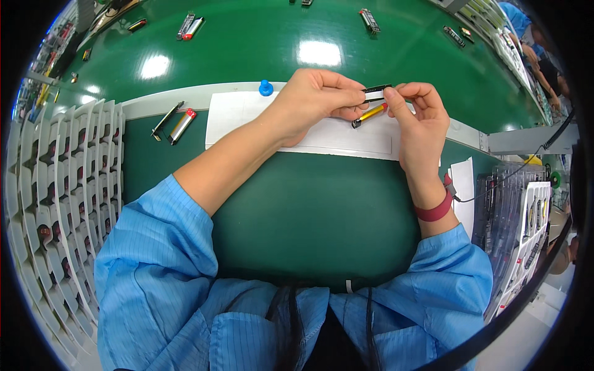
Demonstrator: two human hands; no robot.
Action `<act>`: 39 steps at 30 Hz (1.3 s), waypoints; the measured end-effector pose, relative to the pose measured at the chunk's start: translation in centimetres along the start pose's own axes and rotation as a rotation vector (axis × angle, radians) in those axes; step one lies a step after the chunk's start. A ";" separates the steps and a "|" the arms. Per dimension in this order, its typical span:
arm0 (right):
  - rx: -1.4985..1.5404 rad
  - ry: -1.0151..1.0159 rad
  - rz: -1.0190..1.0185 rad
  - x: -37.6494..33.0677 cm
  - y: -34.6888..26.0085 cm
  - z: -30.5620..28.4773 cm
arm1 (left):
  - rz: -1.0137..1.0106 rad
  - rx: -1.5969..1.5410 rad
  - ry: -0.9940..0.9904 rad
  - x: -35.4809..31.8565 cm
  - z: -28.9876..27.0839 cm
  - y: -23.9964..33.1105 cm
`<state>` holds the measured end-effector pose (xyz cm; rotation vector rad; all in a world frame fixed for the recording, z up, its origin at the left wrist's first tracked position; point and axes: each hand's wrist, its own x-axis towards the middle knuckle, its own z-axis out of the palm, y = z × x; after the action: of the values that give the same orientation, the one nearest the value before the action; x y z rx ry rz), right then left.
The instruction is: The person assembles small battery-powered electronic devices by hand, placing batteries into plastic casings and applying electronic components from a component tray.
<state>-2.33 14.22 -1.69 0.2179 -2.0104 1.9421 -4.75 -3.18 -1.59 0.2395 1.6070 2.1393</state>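
The person in the blue smock stands over the green counter [309,204] with both forearms raised, working just above a white paper sheet [235,114] that lies along the pale strip at the counter's far edge. The left hand [312,99] is closed in a pinch on a small flat black strip [377,90], thumb and forefingers clamping one end so the piece sticks out level toward the other hand. The right hand [421,120], with a red wrist strap [436,210] and its dark cord trailing off to the side, pinches the strip's other end with its fingertips, and a slim yellow stick with a dark tip [370,114] slants down from that same grip, just below the strip; I judge it is kept tucked there to stay within reach. Holding the part between both hands, clear of the counter, lets the fingers steady it at eye level. To the left lie a silver cylinder with a red cap [182,125] and a thin dark bar [166,120] side by side, beside a white slotted tray [62,185]. A blue knob [265,88] sits on the pale strip.
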 end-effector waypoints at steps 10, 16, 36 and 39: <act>-0.475 -0.017 -0.382 0.4 -0.6 0.0 | 0.099 0.043 0.057 -0.4 0.7 -0.1; -0.056 -0.190 0.194 2.0 -2.0 -2.6 | 0.130 0.132 0.040 -1.1 1.4 -0.2; -0.159 -0.288 -0.119 0.8 -4.3 -1.1 | -0.213 -0.157 -0.343 -1.9 1.1 2.3; -0.130 -0.303 -0.063 1.0 -4.5 -1.1 | -0.185 -0.114 -0.306 -2.0 1.3 2.1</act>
<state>-1.58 15.18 2.87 0.5650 -2.2781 1.8201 -2.99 -3.38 1.07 0.3487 1.2787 1.9371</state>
